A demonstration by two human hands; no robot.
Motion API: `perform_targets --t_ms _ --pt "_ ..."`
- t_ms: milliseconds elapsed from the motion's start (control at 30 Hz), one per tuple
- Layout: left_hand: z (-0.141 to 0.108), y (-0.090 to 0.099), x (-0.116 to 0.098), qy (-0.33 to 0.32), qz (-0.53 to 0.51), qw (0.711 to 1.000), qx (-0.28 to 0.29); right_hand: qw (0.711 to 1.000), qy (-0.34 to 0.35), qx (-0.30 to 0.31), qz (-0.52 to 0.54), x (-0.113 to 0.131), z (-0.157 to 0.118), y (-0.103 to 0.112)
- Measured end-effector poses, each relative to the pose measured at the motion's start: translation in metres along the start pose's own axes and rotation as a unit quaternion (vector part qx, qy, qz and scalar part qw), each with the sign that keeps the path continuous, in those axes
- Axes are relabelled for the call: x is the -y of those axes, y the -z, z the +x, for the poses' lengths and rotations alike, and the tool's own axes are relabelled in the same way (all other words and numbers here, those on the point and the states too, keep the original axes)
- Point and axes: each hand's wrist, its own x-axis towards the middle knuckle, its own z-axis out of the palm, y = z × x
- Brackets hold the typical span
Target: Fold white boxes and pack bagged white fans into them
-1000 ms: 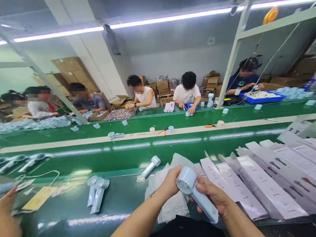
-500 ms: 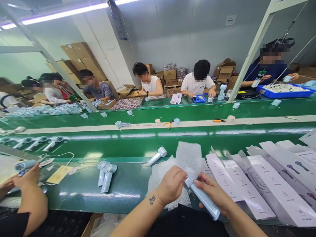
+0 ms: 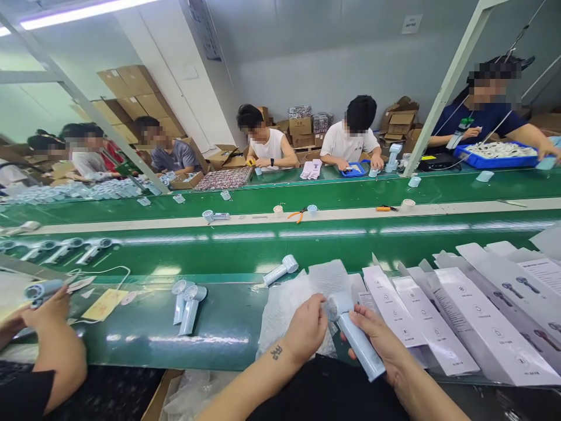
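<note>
A light blue handheld fan (image 3: 362, 345) slants across in front of me, its round head up and its handle toward me. My right hand (image 3: 377, 330) is closed around the upper handle, thumb on top. At the left rim of the fan's head, the fingers of my left hand (image 3: 309, 327) are closed; their tips are partly hidden. Behind the head stands a raised piece of bubble wrap (image 3: 328, 275). More bubble wrap sheets (image 3: 280, 316) lie under and left of my hands. Just beyond them another light blue fan (image 3: 281, 270) rests on the bench.
Printed white boxes (image 3: 464, 321) lean in a row at right. Two blue fans (image 3: 190, 310) lie left of the wrap. A co-worker's hand (image 3: 50, 307) holds a fan at far left. Pliers (image 3: 298, 215) lie on the pale strip (image 3: 245, 219); several people work across the green line.
The fan's head, covered by bubble wrap before, now shows. The raised wrap sits lower behind it, and my left hand has shifted slightly to the head's rim. My right hand still grips the handle.
</note>
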Motion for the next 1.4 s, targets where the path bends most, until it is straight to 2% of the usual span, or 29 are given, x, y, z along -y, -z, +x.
perform_targets --t_ms 67,133,200,300,367,467,600,667,700,767,800,833,867,933,1000,1067,1133,1200,1267,1400 --pt "-0.001 0.0 -0.002 -0.048 0.012 0.999 -0.013 1.0 -0.003 0.015 -0.015 0.0 -0.001 0.0" --pt "-0.002 0.002 -0.004 -0.135 0.04 0.99 0.01 0.999 -0.009 0.033 -0.02 0.0 -0.002 -0.002" --pt "-0.006 0.006 -0.005 -0.203 0.055 0.975 0.066 0.999 -0.027 0.021 0.002 -0.002 -0.003 -0.004" --pt "-0.011 0.011 -0.005 -0.221 0.026 0.962 0.157 0.997 -0.058 -0.026 0.033 -0.008 -0.003 -0.008" --pt "-0.01 0.012 -0.005 -0.161 -0.021 0.97 0.181 0.996 -0.076 -0.035 0.027 -0.013 -0.002 -0.01" --pt "-0.003 0.008 -0.008 -0.033 -0.066 0.982 0.175 0.995 -0.083 -0.048 0.006 -0.022 0.0 -0.009" --pt "-0.001 0.006 -0.012 -0.014 -0.052 0.973 0.223 0.994 -0.042 -0.07 -0.077 -0.028 -0.007 0.011" --pt "-0.005 0.008 -0.013 0.04 -0.081 0.969 0.231 0.982 0.009 -0.066 -0.174 -0.023 -0.019 0.022" --pt "-0.007 0.011 -0.013 0.073 -0.105 0.965 0.228 0.963 0.056 -0.065 -0.257 -0.019 -0.027 0.026" --pt "-0.008 0.019 -0.015 0.11 -0.157 0.956 0.221 0.882 0.16 -0.057 -0.44 -0.006 -0.044 0.029" --pt "-0.007 0.025 -0.017 0.112 -0.179 0.952 0.221 0.838 0.194 -0.045 -0.508 0.001 -0.052 0.028" --pt "-0.005 0.032 -0.019 0.113 -0.196 0.949 0.22 0.814 0.205 -0.028 -0.543 0.009 -0.058 0.026" --pt "-0.003 0.039 -0.021 0.117 -0.206 0.948 0.212 0.817 0.194 -0.008 -0.543 0.015 -0.063 0.023" --pt "0.004 0.051 -0.023 0.122 -0.218 0.951 0.182 0.851 0.175 0.028 -0.494 0.024 -0.065 0.016" --pt "0.008 0.054 -0.022 0.098 -0.227 0.951 0.183 0.881 0.187 0.059 -0.429 0.027 -0.059 0.006" --pt "0.009 0.046 -0.017 0.075 -0.248 0.938 0.23 0.894 0.212 0.122 -0.375 0.029 -0.045 -0.002" --pt "0.006 0.03 -0.01 0.119 -0.269 0.923 0.25 0.887 0.206 0.148 -0.385 0.038 -0.025 -0.008" --pt "0.004 0.017 -0.002 0.193 -0.293 0.913 0.21 0.869 0.189 0.083 -0.45 0.059 0.002 -0.007" --pt "0.005 0.015 0.007 0.25 -0.332 0.895 0.158 0.843 0.176 -0.024 -0.508 0.086 0.031 -0.001" --pt "0.014 0.041 0.022 0.329 -0.451 0.828 0.052 0.796 0.126 -0.132 -0.578 0.127 0.072 0.01"
